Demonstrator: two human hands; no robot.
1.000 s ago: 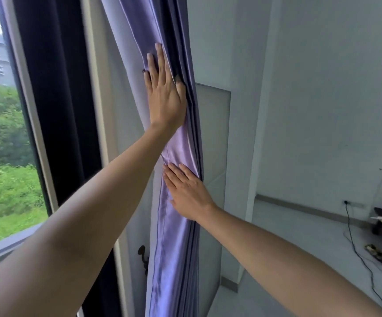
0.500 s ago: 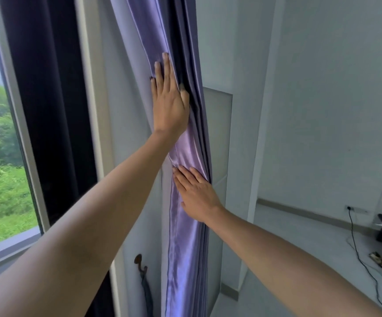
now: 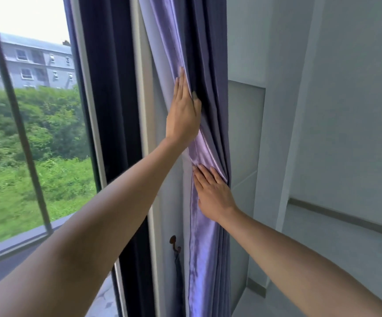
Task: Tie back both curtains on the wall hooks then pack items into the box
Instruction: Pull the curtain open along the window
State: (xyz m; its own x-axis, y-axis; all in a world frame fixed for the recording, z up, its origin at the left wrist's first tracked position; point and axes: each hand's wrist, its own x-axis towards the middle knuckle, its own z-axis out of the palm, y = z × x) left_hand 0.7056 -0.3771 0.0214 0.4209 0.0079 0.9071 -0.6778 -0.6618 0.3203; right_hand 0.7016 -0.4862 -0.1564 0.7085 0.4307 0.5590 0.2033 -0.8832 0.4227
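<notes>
A big window (image 3: 25,133) filled the left side, with green bushes and a grey building outside. A white wall (image 3: 345,110) filled the right side. Between them hung a dark blue curtain (image 3: 110,110) along the window frame, and just beside it a shiny purple curtain (image 3: 205,248), bunched into long folds from top to bottom. Two bare arms reached out to the purple curtain. The left hand (image 3: 182,115) was higher up, flat and open, with its fingers pointing up and its palm pressed on the folds. The right hand (image 3: 213,193) was lower down, also flat and open, with its fingers spread on the shiny cloth. Neither hand was closed around the cloth. Low down on the white strip of wall, just left of the purple curtain, was a small dark wall hook (image 3: 173,242), with something dark hanging under it.
</notes>
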